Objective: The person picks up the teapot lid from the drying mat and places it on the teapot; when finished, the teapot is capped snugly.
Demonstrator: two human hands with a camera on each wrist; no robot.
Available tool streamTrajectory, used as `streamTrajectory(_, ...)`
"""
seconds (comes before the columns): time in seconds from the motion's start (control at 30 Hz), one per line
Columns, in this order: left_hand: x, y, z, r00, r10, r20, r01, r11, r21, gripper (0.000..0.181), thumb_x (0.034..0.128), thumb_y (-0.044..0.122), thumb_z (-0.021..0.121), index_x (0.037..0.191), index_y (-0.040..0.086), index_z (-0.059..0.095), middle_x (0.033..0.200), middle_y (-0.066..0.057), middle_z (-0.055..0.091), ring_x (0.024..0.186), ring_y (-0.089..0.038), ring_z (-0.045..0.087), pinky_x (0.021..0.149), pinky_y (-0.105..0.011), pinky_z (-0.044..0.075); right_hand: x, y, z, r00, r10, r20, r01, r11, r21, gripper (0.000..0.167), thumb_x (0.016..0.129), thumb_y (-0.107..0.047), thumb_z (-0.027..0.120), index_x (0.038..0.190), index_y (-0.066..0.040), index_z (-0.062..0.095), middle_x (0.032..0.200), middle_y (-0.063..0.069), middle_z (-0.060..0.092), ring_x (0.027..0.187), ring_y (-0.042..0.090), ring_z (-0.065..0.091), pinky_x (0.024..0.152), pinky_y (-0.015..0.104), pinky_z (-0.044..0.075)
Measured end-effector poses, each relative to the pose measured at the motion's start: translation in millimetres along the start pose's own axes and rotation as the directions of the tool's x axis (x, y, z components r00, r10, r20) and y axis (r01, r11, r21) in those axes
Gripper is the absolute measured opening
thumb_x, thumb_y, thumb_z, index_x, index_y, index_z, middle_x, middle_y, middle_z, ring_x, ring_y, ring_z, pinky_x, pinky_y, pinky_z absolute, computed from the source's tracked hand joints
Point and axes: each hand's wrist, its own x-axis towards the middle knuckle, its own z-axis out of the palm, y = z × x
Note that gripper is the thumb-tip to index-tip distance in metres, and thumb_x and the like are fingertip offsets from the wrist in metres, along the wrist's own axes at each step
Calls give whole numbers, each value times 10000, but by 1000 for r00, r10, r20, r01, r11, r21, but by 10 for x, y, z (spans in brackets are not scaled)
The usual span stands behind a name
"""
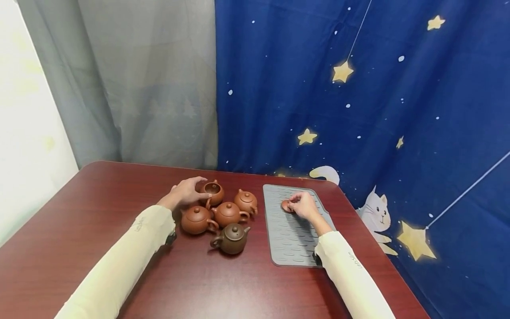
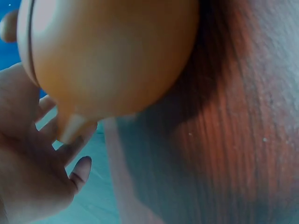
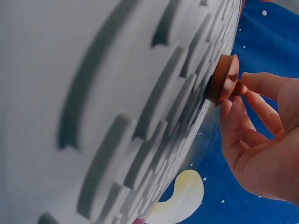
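My right hand [image 1: 304,206] pinches the knob of a small reddish-brown teapot lid [image 1: 286,206] at the grey ridged mat. In the right wrist view, thumb and fingertips meet on the knob, and the lid [image 3: 224,79] is at the mat's surface. My left hand [image 1: 186,192] is at a lidless clay teapot [image 1: 217,195], its thumb and fingers spread beside the rim; firm contact cannot be made out. In the left wrist view a rounded teapot [image 2: 112,56] fills the front and partly covers the left hand [image 2: 32,154].
Near the left hand stand lidded reddish-brown teapots: a left one [image 1: 195,221], a middle one [image 1: 228,215] and a right one [image 1: 245,201]. A dark brown teapot [image 1: 233,241] is nearest me. The grey mat [image 1: 287,248] lies on the red-brown table [image 1: 191,283]; curtains hang behind.
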Motion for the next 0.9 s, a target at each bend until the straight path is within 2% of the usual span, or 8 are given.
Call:
streamTrajectory(0.2, 3, -25, 7, 1000, 31, -3, -31, 999, -27, 607, 913, 394, 694, 1413, 97, 520, 1397, -161, 559, 1291, -406, 476, 949, -633, 309, 1, 19, -23, 1000, 26, -11, -26, 999, 24, 101, 852, -56, 748, 945, -15, 743, 932, 121, 727, 898, 269, 662, 763, 399, 527)
streamTrajectory(0.33, 1, -31, -6, 1000, 27, -1, -27, 999, -32, 571, 912, 375, 702, 1393, 109, 548, 1390, -162, 566, 1282, -405, 483, 932, -620, 319, 18, 20, -6, 1000, 26, -5, -26, 1000, 17, 106, 854, -71, 753, 946, -20, 744, 916, 109, 731, 888, 258, 666, 772, 404, 529)
streamTrajectory(0.73, -20, -15, -12, 999, -35, 6, 35, 997, -68, 556, 909, 359, 715, 1386, 117, 563, 1383, -192, 555, 1236, -411, 503, 882, -564, 312, 45, 28, 46, 1000, 13, -21, -13, 1000, 9, 92, 865, -83, 750, 943, -34, 749, 893, 85, 729, 860, 237, 660, 754, 390, 525)
streamTrajectory(0.9, -37, 3, 1, 998, -60, 7, 61, 995, -78, 582, 905, 392, 713, 1399, 130, 552, 1403, -192, 540, 1269, -426, 476, 933, -609, 290, 30, 36, 40, 999, 18, -33, -18, 1000, 4, 81, 867, -90, 750, 934, -44, 751, 901, 84, 727, 854, 234, 653, 733, 377, 516)
